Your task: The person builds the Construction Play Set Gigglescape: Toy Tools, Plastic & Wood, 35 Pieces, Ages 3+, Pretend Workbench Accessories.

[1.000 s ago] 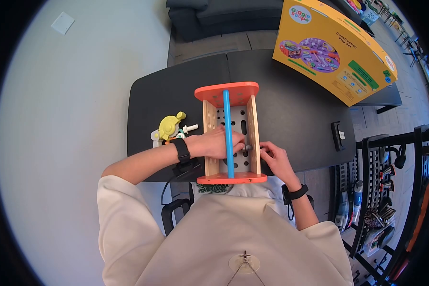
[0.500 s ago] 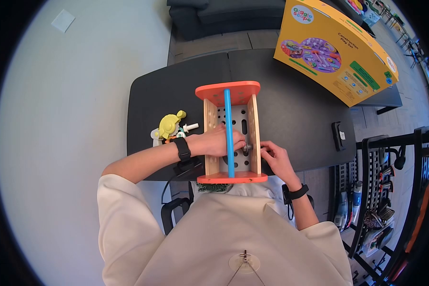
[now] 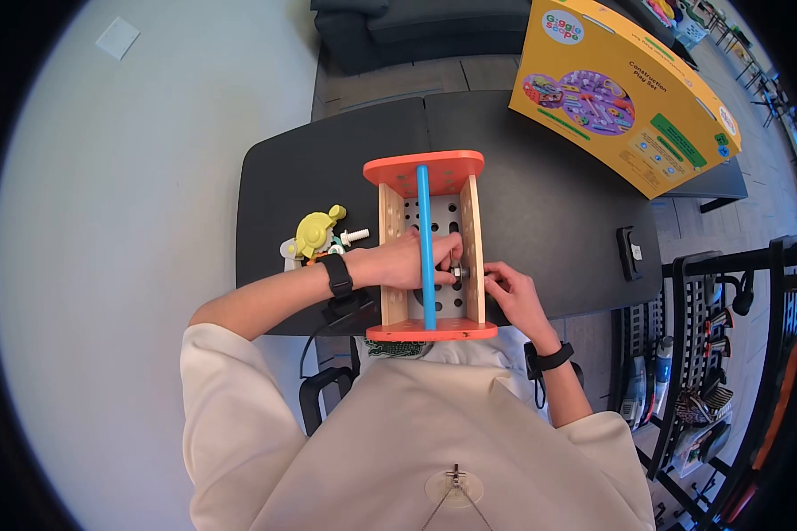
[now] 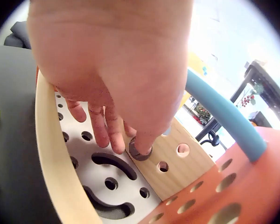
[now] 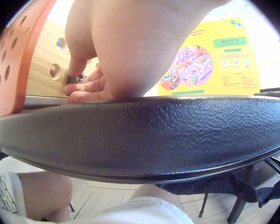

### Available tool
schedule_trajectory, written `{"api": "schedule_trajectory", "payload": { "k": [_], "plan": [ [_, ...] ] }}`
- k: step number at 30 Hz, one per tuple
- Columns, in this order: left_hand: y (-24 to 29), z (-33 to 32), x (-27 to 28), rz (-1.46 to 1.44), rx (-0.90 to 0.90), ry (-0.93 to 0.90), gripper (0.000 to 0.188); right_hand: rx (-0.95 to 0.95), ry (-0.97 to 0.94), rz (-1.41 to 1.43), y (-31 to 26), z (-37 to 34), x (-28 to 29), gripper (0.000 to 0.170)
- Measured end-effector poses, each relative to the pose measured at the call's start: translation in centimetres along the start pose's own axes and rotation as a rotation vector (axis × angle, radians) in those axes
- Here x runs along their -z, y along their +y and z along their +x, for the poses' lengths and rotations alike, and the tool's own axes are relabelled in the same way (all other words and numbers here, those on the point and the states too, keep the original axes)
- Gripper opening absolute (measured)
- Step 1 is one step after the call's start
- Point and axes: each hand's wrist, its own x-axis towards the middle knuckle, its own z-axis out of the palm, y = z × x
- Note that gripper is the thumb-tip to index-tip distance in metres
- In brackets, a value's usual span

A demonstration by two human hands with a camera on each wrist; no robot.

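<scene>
A toy box with red end panels (image 3: 425,332), wooden side walls (image 3: 476,221) and a blue bar (image 3: 426,239) stands on the table. Reaching under the bar, the left hand (image 3: 406,263) has its thumb and a finger around a grey round piece (image 3: 458,272) at the inner face of the right wall. In the left wrist view the thumb of the left hand (image 4: 112,70) covers part of that grey piece (image 4: 141,151). Outside the same wall, the right hand (image 3: 516,298) pinches a grey round part (image 5: 71,78), partly hidden by its fingers in the right wrist view.
Left of the box lie a yellow toy piece (image 3: 313,234) and a white screw (image 3: 355,236). A yellow carton (image 3: 624,97) stands at the back right, and a small black device (image 3: 628,252) lies near the table's right edge. Shelving (image 3: 717,354) stands beyond it.
The left hand's fingers have shifted around the grey piece inside the wall, with one finger now raised farther toward the box's back. The right hand and the box look unmoved.
</scene>
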Motion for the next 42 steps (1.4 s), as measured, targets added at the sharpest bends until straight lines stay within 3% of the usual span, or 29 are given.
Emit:
{"api": "schedule_trajectory", "payload": {
  "k": [5, 7, 11, 13, 17, 19, 23, 25, 29, 31, 35, 38, 40, 42],
  "plan": [
    [-0.4, 0.3, -0.3, -0.023, 0.031, 0.033, 0.039, 0.016, 0.004, 0.005, 0.1, 0.1, 0.0, 0.028],
    [-1.4, 1.0, -0.7, 0.262, -0.07, -0.011, 0.041, 0.013, 0.004, 0.003, 0.1, 0.1, 0.0, 0.028],
    [-0.5, 0.9, -0.3, 0.121, 0.001, -0.083, 0.039, 0.015, 0.008, -0.001, 0.2, 0.1, -0.1, 0.028],
    [0.0, 0.5, -0.5, -0.031, -0.005, 0.064, 0.033, 0.001, -0.006, 0.012, -0.1, 0.0, 0.0, 0.026],
    [0.0, 0.6, -0.7, 0.002, 0.016, 0.088, 0.032, -0.003, -0.005, 0.017, -0.5, 0.0, 0.0, 0.026],
    [-1.4, 1.4, -1.3, 0.157, -0.042, -0.019, 0.035, 0.002, -0.004, 0.019, -0.4, -0.1, 0.0, 0.026],
    [-1.4, 1.3, -1.0, 0.102, -0.061, -0.068, 0.036, -0.001, 0.012, 0.033, -0.6, -0.1, 0.0, 0.026],
    [-0.2, 0.7, -0.7, -0.126, 0.054, 0.018, 0.036, -0.004, -0.002, 0.02, -0.7, -0.2, 0.0, 0.026],
    [0.1, 0.9, -0.5, -0.115, 0.127, 0.0, 0.034, 0.008, 0.012, 0.012, -0.2, 0.0, 0.0, 0.028],
    [-1.1, 1.5, -1.0, 0.053, 0.039, -0.059, 0.038, 0.019, 0.019, 0.01, -0.1, 0.0, 0.0, 0.029],
    [-0.2, 1.0, -0.6, -0.015, 0.074, -0.077, 0.036, 0.042, 0.016, 0.013, -0.3, 0.0, 0.0, 0.029],
    [0.8, 0.5, -0.2, -0.05, 0.059, 0.058, 0.036, 0.039, 0.015, 0.003, -0.4, 0.0, 0.0, 0.028],
    [1.1, 0.6, 0.0, -0.043, 0.126, 0.003, 0.037, 0.043, 0.012, -0.005, -0.6, -0.1, 0.0, 0.027],
    [-1.0, 1.4, -0.9, 0.05, 0.078, -0.045, 0.038, 0.045, 0.012, -0.005, -0.4, -0.1, 0.0, 0.027]
  ]
}}
